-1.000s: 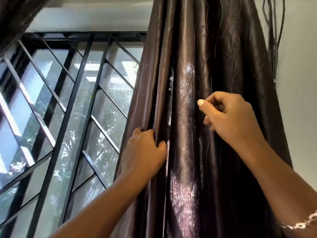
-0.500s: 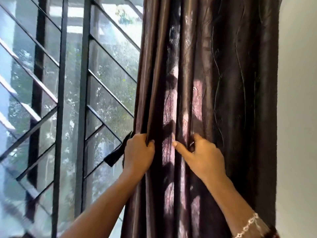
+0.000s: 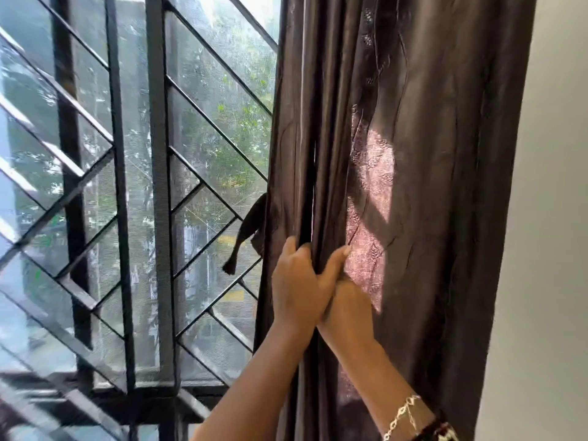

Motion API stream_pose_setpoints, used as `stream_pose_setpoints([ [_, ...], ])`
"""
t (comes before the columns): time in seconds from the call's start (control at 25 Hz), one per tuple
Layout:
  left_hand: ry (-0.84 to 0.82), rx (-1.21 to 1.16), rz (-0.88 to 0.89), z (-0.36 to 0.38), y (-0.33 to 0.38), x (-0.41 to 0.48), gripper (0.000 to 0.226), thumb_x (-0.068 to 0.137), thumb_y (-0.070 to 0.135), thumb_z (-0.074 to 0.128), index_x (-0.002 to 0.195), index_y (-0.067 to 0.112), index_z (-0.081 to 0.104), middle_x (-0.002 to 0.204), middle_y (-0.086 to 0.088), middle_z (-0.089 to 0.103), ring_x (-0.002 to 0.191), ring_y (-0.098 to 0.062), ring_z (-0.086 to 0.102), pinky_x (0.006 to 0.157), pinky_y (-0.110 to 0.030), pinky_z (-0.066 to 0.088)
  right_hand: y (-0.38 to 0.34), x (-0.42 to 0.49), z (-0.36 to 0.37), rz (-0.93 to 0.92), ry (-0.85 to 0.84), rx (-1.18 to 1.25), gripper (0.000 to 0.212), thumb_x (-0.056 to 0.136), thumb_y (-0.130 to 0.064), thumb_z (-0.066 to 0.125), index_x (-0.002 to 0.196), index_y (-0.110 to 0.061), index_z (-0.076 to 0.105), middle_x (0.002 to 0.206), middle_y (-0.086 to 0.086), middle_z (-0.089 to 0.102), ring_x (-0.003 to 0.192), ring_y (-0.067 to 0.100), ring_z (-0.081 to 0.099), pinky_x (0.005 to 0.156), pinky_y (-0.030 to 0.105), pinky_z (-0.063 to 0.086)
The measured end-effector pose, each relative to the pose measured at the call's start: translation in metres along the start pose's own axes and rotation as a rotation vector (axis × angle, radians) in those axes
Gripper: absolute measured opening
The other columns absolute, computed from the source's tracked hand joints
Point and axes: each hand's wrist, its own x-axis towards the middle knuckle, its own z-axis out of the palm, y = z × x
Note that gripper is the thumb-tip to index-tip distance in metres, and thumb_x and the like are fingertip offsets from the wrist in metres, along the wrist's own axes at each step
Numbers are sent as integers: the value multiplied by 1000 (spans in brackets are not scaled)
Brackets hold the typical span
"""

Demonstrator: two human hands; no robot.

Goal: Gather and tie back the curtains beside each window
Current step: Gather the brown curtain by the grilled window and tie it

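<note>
Presently your left hand has the curtain in a firm hold. The fingers are curled into a bunch of folds near its window-side edge, and the thumb lies across to the right. Your right hand touches the left, just below and right of it, against the cloth. Its fingers are hidden, so I cannot tell whether they clasp a fold or merely lie on it.

Location: the curtain hangs between the window grille and the wall, drawn into vertical pleats and not yet tied. A dark tasselled strip juts from behind its left edge, just above your left hand. I judge it to be the tie-back, though its anchor is out of sight.

Handling: the sheen suggests a satin-like cloth that is soft, limp and slippery, so folds may slide out of a loose grasp. The weight appears moderate and is probably borne from above. The raised embroidery could snag on your bracelet.

Recommendation: encircle the whole bundle at the strip's height rather than pinching only the front pleats.
</note>
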Motion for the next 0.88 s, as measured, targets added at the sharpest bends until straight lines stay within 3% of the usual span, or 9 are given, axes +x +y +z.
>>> stream_pose_setpoints([
  [0.16, 21, 60, -9, 7, -7, 3, 22, 88, 19, 58, 89, -2, 66, 98, -12, 60, 86, -30, 60, 69, -27, 39, 0, -7, -1, 18, -83, -28, 13, 85, -14, 54, 91, -10, 65, 83, 9, 68, 74, 26, 64, 62, 30, 46],
  [0.28, 32, 80, 37, 11, -10, 1, 16, 88, 4, 52, 75, -3, 59, 87, -13, 58, 72, -34, 58, 58, -22, 28, 7, -6, -15, -22, -170, -98, 18, 86, -18, 49, 101, -17, 60, 98, 2, 63, 90, 21, 58, 74, 30, 45],
  [0.36, 43, 80, 46, 11, -15, 1, 15, 88, 1, 51, 75, -4, 58, 85, -13, 58, 71, -35, 58, 57, -21, 26, 10, -7, -36, -61, -128, -119, 18, 86, -28, 53, 100, -20, 59, 100, -3, 58, 96, 15, 51, 78, 25, 41],
  [0.4, 43, 78, 49, 11, -18, 1, 14, 88, 0, 51, 79, -5, 59, 88, -15, 59, 73, -36, 58, 58, -20, 27, 13, -8, -48, -66, -5, -106, 18, 86, -31, 55, 97, -18, 61, 98, -3, 59, 95, 14, 50, 78, 21, 40],
  [0.52, 38, 74, 48, 7, -26, 3, 10, 86, -4, 53, 86, -8, 62, 96, -19, 62, 78, -39, 61, 63, -23, 34, 24, -10, -85, -32, 629, -83, 18, 82, -19, 58, 94, -7, 66, 100, 12, 62, 95, 17, 51, 86, 4, 33],
  [0.6, 40, 66, 53, 6, -26, 3, 10, 86, -5, 54, 86, -9, 62, 97, -21, 63, 79, -41, 62, 66, -30, 40, 38, -5, -104, 118, 830, -71, 31, 82, -14, 64, 110, -1, 60, 118, 22, 54, 110, 27, 47, 100, 0, 19],
  [0.72, 41, 47, 63, 7, -19, -1, 10, 87, -4, 55, 84, -9, 63, 94, -22, 64, 76, -41, 63, 66, -26, 38, 61, 6, -119, 507, 567, 298, 71, 80, -25, 70, 139, -14, 32, 140, 12, 41, 127, 28, 42, 108, 27, 29],
  [0.8, 39, 38, 73, 7, -13, -4, 9, 86, -5, 56, 86, -9, 64, 94, -21, 65, 77, -39, 64, 66, -18, 37, 66, 8, -114, 580, 360, 348, 70, 80, -24, 70, 139, -16, 32, 136, 9, 47, 121, 29, 49, 102, 39, 40],
  [0.88, 33, 29, 94, 8, -7, -8, 6, 82, -9, 58, 85, -9, 64, 92, -21, 65, 76, -39, 64, 70, -21, 38, 63, 7, -100, 520, 308, 136, 52, 87, -18, 62, 134, -11, 41, 125, 12, 54, 112, 32, 54, 94, 40, 44],
])
